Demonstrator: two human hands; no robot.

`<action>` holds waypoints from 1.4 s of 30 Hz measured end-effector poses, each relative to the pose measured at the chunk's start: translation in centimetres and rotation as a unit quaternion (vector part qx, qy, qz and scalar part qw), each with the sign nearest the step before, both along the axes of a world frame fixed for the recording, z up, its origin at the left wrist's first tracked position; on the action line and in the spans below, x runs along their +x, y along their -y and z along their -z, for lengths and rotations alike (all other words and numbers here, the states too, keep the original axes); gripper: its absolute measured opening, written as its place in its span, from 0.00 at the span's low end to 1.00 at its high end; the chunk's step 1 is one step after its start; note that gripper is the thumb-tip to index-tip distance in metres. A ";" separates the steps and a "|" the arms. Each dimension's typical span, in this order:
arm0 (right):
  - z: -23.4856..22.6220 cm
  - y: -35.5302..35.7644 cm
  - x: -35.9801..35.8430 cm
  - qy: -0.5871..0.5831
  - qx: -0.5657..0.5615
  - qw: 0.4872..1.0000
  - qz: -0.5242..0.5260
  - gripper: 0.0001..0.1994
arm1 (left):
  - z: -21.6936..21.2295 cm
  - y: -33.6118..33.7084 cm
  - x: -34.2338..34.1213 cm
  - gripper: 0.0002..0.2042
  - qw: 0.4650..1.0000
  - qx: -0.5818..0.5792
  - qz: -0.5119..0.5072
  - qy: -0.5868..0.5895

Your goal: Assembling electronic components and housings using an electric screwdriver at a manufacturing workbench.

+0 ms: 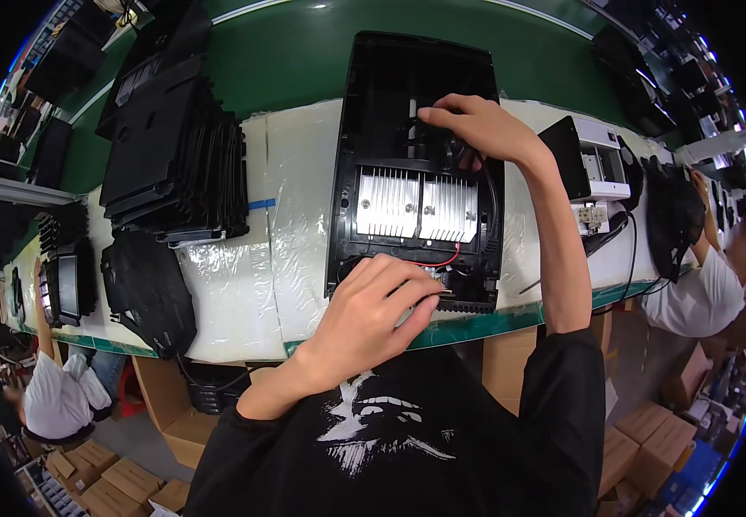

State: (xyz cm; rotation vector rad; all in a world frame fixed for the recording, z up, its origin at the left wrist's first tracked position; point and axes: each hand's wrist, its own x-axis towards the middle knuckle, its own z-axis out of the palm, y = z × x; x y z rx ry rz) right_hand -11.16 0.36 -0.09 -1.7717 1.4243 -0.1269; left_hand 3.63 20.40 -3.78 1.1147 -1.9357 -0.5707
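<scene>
An open black plastic housing lies lengthwise in front of me on the padded bench. Two silver finned heat sinks sit side by side in its middle. At the near end, a red wire runs past the fingers of my left hand. Its thumb and forefinger close on a small part at the housing's near edge, mostly hidden. Over the far half reaches my right hand, fingers curled around a black cable that runs down the housing's right side. The grip itself is partly covered.
Stacked black panels stand to the left, with a black mesh-like bag nearer me. On the right are a white device and loose black cables. Co-workers sit at both sides. Cardboard boxes stand on the floor.
</scene>
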 end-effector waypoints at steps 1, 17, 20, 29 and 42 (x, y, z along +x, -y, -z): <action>0.1 0.3 0.2 -0.028 0.002 0.999 -0.030 0.24 | -0.1 0.1 -0.1 0.08 1.000 0.002 -0.004 -0.006; -3.2 -16.7 -7.8 0.403 -0.502 0.669 0.372 0.26 | -0.3 2.7 -4.0 0.13 0.993 0.074 0.067 -0.056; 0.5 -21.9 -10.8 0.293 -0.455 0.670 0.509 0.25 | 0.1 2.8 -3.5 0.12 0.995 0.050 0.070 -0.050; 6.4 -27.5 -9.2 0.099 -0.231 0.822 0.512 0.25 | 0.3 3.3 -4.4 0.09 0.987 0.117 0.112 -0.013; 4.8 -19.1 -9.8 0.261 0.080 0.925 0.263 0.11 | 1.1 2.9 -4.6 0.08 0.993 0.096 0.061 -0.032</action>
